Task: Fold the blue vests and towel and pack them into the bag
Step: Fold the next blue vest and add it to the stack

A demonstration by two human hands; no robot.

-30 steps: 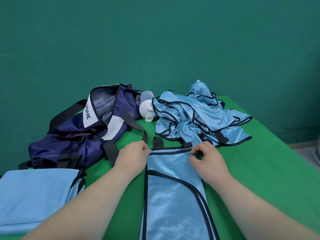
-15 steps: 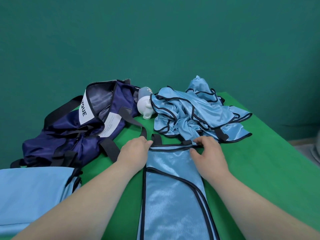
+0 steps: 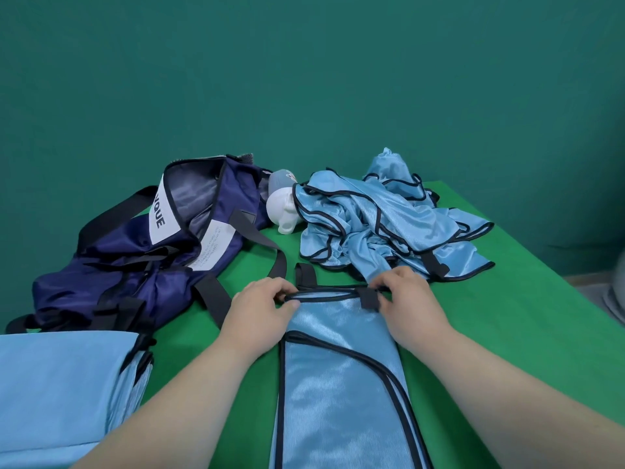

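Left hand (image 3: 260, 308), right hand (image 3: 411, 301) at far edge of folded vest (image 3: 338, 384)

The green surface (image 3: 507, 333) carried everything. At its back left a dark blue bag (image 3: 135, 272) lay slumped with its mouth open, one black strap (image 3: 267, 245) trailing across the cloth toward the middle. Just right of the bag's mouth lay a small white and grey-blue object (image 3: 282, 211), touching a loose heap of blue vests (image 3: 372, 225) at the back right. A folded vest (image 3: 338, 384), light blue with dark piping, lay flat in a long narrow strip down the middle. At the near left sat a folded light blue stack (image 3: 57, 384), its far edge touching the bag.
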